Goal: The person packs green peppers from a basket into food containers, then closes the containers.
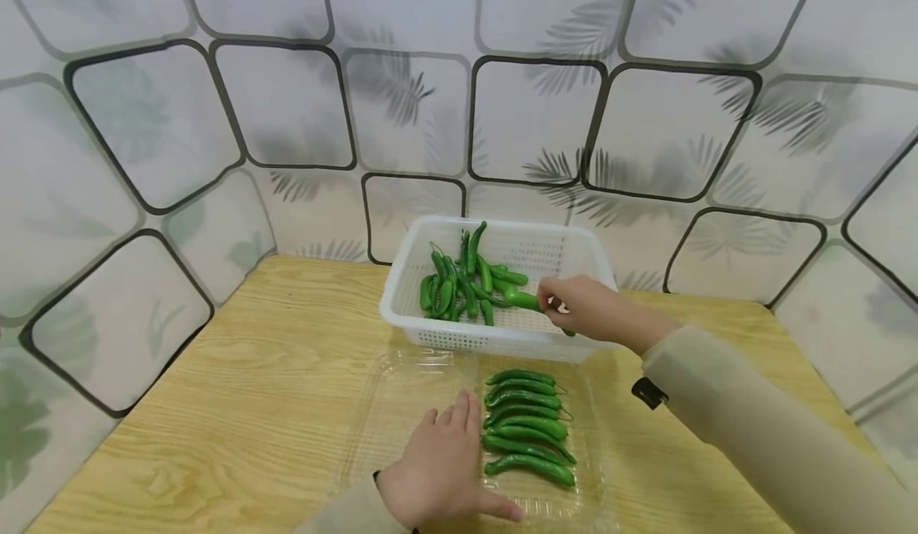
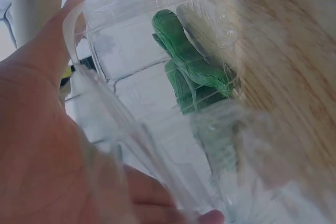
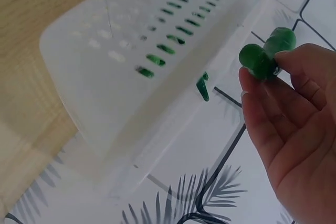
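Observation:
My right hand [image 1: 584, 304] is over the right part of a white perforated basket [image 1: 502, 341], pinching a green chili pepper [image 3: 257, 61] between thumb and fingertips. One end of this pepper juts out left of the fingers in the head view. Several green chili peppers [image 1: 459, 287] lie piled in the left half of the basket. On the table, a clear plastic clamshell box [image 1: 402, 382] lies opened flat. Its right half holds a column of several green chili peppers [image 1: 527, 422], laid side by side. My left hand [image 1: 445, 462] rests on the box's middle fold, fingers straight and thumb spread along the near side.
The wood-grain table [image 1: 272, 374] carries the basket at the back and the box in front of it. Behind and at both sides stands a patterned backdrop [image 1: 409, 111] with dark outlines and leaf prints, close behind the basket.

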`<state>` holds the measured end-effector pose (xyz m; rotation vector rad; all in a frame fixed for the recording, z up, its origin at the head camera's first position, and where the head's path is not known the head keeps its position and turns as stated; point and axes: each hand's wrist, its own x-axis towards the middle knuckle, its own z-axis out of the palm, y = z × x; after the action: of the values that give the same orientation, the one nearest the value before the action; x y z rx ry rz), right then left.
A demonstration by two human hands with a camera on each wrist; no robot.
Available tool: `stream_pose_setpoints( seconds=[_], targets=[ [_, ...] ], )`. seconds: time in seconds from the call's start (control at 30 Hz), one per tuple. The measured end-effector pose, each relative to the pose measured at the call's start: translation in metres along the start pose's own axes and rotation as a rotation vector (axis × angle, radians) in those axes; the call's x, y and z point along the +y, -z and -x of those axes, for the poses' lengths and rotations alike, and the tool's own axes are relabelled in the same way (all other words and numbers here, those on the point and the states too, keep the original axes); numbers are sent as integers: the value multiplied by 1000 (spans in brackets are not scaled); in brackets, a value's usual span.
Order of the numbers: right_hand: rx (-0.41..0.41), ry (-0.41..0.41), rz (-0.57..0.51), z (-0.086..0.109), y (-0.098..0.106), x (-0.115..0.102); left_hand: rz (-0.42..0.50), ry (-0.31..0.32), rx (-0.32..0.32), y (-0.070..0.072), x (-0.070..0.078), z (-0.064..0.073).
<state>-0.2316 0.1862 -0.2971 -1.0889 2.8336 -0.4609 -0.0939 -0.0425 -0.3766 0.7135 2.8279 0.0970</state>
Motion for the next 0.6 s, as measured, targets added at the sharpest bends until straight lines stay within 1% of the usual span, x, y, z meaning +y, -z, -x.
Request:
stream_pose_setpoints(
  seconds=[0.27,0.5,0.6],
  targets=[
    [12,-41,-82,18,-13,-7,24,-1,8,1,-1,0],
    [24,9,-136,39,-20,-20,17,9,-8,1,0,0],
    [16,18,-164,47,-24,-27,17,5,8,1,0,0]
  ],
)
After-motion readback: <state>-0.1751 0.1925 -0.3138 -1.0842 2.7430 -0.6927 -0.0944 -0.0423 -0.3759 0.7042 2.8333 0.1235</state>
